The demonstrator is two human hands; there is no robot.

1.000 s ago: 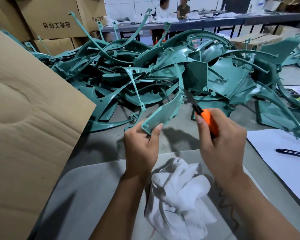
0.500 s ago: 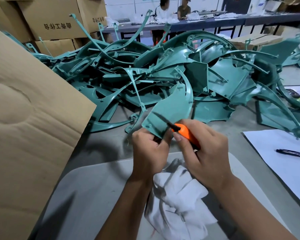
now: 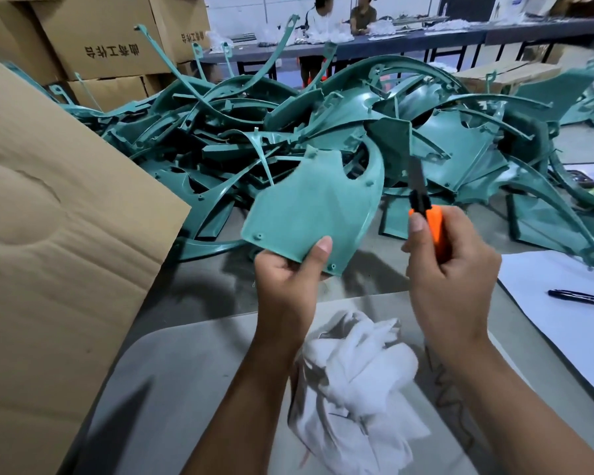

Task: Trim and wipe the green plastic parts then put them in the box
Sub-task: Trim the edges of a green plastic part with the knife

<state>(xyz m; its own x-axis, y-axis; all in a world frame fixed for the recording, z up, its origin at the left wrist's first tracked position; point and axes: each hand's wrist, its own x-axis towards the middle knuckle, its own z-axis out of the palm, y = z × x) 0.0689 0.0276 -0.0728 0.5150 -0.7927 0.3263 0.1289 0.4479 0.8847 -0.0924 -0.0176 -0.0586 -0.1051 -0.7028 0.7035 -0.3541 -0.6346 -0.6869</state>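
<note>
My left hand (image 3: 288, 279) grips the lower edge of a curved green plastic part (image 3: 312, 207), held up with its broad face toward me. My right hand (image 3: 450, 272) holds an orange-handled utility knife (image 3: 426, 214), blade pointing up, just right of the part and apart from it. A crumpled white cloth (image 3: 354, 382) lies on the grey mat (image 3: 186, 371) below my hands. A large heap of green plastic parts (image 3: 323, 125) covers the table behind. The flap of a cardboard box (image 3: 59, 234) rises at the left.
A white sheet (image 3: 563, 323) with a black pen (image 3: 580, 298) lies at the right. Stacked cardboard boxes (image 3: 107, 39) stand at the back left. Two people sit at a long table (image 3: 391, 36) in the background.
The knife has come off the part's lower edge and moved right and up. My left hand has turned the part so its broad face shows.
</note>
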